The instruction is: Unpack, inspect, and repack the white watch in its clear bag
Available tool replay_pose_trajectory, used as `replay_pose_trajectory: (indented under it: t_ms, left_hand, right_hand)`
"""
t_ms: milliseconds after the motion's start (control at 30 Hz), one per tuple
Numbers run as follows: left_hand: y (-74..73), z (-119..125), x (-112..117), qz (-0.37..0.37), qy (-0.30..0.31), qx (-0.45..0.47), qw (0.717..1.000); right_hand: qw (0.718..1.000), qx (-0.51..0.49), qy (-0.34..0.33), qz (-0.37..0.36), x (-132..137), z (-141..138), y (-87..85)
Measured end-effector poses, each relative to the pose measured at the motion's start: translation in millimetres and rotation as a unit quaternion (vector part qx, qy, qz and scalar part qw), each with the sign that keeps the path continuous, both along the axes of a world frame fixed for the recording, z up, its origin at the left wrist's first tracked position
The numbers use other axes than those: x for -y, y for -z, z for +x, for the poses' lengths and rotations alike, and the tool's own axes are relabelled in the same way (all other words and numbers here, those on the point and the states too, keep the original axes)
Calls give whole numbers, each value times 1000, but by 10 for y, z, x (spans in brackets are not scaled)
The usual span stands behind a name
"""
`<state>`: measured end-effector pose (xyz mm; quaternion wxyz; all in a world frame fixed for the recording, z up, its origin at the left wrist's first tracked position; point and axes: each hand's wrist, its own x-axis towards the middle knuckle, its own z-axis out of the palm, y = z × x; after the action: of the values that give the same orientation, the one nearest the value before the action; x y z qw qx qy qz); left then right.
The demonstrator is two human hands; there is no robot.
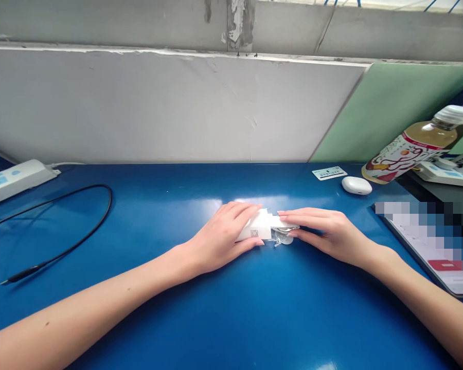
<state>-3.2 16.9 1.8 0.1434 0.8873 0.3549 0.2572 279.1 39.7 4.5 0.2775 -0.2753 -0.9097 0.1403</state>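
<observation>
A small white box (pixel 259 226) with a printed code on its side lies on the blue table (pixel 231 308) in the middle of the view. My left hand (pixel 224 239) wraps over its left end, fingers curled round it. My right hand (pixel 326 234) reaches in from the right, fingers together, pinching the box's open right end. A small clear plastic bag with a metal part (pixel 282 239) sticks out beneath the box between the two hands.
A black cable (pixel 81 226) loops at the left beside a white power strip (pixel 11 180). At the right are a tilted drink bottle (pixel 412 146), a white earbud case (pixel 356 185), a small card (pixel 329 172) and a tablet (pixel 435 252). A grey wall panel stands behind.
</observation>
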Motion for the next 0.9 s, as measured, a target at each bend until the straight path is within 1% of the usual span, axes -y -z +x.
replay_pose_trajectory:
  t_ms: [67, 167, 300, 367, 433, 500, 700, 900]
  left_hand:
    - [-2, 2, -7, 20, 5, -12, 1000]
    - [-8, 8, -16, 38, 6, -30, 999]
    - [1, 19, -19, 53, 0, -48, 997]
    - [15, 18, -16, 59, -13, -55, 997]
    - [26, 12, -12, 58, -32, -59, 996]
    - [33, 4, -11, 52, -44, -60, 996]
    - [32, -4, -8, 44, -36, -56, 997]
    - [35, 1, -10, 42, -27, -46, 998]
  right_hand:
    - [999, 19, -5, 32, -8, -34, 26]
    - [997, 31, 10, 67, -13, -88, 36]
    - [994, 45, 28, 97, -5, -99, -15]
    - [993, 50, 55, 96, 5, -67, -53]
    - [992, 53, 84, 79, 19, -32, -78]
    - [993, 55, 92, 57, 37, -15, -82]
    - [997, 59, 54, -23, 136, -98, -53]
    - [991, 63, 10, -118, 301, -212, -69]
